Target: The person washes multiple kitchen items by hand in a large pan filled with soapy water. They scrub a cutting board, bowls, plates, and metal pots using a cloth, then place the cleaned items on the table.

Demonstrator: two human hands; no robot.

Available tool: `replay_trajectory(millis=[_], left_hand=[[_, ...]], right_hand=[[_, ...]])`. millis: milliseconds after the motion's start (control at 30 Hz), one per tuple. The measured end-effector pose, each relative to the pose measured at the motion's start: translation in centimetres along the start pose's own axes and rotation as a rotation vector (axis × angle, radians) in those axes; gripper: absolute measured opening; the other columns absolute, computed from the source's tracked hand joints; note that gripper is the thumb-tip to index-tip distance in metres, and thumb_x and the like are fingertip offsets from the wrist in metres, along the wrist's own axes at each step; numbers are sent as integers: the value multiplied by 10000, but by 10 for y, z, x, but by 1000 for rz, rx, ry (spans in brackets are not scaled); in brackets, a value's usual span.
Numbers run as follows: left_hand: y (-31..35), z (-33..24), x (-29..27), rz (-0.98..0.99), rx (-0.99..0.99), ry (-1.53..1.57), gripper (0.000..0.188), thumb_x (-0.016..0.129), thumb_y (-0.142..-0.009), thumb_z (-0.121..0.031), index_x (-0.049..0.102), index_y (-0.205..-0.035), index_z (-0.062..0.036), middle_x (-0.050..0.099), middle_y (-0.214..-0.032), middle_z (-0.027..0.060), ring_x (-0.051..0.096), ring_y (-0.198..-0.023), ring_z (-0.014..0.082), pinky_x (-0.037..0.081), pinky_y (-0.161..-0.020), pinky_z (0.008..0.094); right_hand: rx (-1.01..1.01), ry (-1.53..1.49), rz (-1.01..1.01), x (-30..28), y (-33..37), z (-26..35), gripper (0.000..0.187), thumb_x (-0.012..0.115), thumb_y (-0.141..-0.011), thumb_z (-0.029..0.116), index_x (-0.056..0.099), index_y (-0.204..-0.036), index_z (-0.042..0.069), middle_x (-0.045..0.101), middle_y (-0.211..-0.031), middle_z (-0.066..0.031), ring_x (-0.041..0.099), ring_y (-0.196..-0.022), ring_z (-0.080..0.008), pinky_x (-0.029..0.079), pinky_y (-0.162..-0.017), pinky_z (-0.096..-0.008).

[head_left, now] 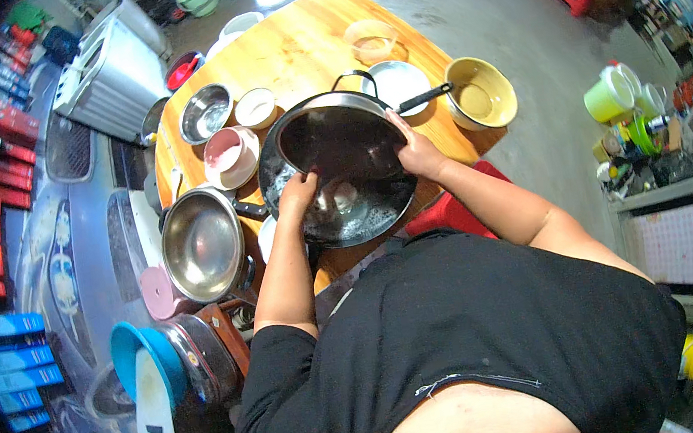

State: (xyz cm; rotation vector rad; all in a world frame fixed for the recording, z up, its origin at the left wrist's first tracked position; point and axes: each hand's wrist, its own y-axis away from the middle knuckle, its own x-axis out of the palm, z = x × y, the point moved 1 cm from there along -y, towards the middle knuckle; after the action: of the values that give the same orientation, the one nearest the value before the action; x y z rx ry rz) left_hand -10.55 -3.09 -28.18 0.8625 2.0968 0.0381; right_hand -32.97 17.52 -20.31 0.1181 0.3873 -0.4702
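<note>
A dark pan (337,135) with a silvery rim is tilted over a larger black wok (354,211) on the table. Wet, whitish patches shine inside the wok. My left hand (299,195) is closed on the pan's near left rim, its fingers partly hidden. At the right rim, my right hand (422,152) grips with its fingers lying along the edge. A black long handle (427,99) sticks out to the right and a black loop handle (356,82) stands at the far side; I cannot tell which vessel each belongs to.
Around the wok on the wooden table (291,46) are a yellow pot (480,94), a white plate (401,82), a clear bowl (371,39), a steel bowl (207,112) and a pink bowl (224,149). Left of my left forearm is a steel pan (203,244); a red stool (450,212) is near the right edge.
</note>
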Motion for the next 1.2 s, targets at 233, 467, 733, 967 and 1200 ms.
replay_trajectory(millis=[233,467,733,967,1200], left_hand=[[-2,5,28,115,35,191,579,556,-873,-557,607,-937,17,659,-836,217,646,-817,328,483,-755,393],[-12,18,50,104,277,23,445,535,-899,-459,611,-838,-25,625,-734,151,593,-673,254,461,-618,371],[13,-7,51,59,280,-158,405,581,-854,-394,630,-1100,-77,615,-1045,231,586,-1004,402,467,-876,476],[77,-41,24,-30,253,-255,494,606,-847,-388,546,-1265,-132,452,-1339,208,471,-1208,385,403,-1001,470],[138,-56,-7,-369,154,-161,374,628,-862,-287,586,-1195,-122,485,-1307,207,485,-1199,378,415,-1001,429]], right_hand=[[-482,65,-251,-1,0,28,640,480,-891,44,238,-1480,115,526,-1305,-221,546,-1180,-349,432,-996,-364],[-615,175,-242,-26,32,69,508,589,-898,150,461,-1390,128,625,-1160,-188,619,-1059,-203,472,-893,-282],[2,-460,-346,-33,20,56,420,490,-965,387,522,-1241,72,647,-1056,-83,658,-858,-200,585,-652,-347],[372,-715,-163,-86,-129,49,311,406,-943,165,472,-1115,-86,646,-931,-240,680,-778,-299,594,-608,-339],[529,-484,-64,-61,-290,9,323,376,-871,106,500,-1128,-45,647,-886,-217,661,-713,-293,592,-568,-373]])
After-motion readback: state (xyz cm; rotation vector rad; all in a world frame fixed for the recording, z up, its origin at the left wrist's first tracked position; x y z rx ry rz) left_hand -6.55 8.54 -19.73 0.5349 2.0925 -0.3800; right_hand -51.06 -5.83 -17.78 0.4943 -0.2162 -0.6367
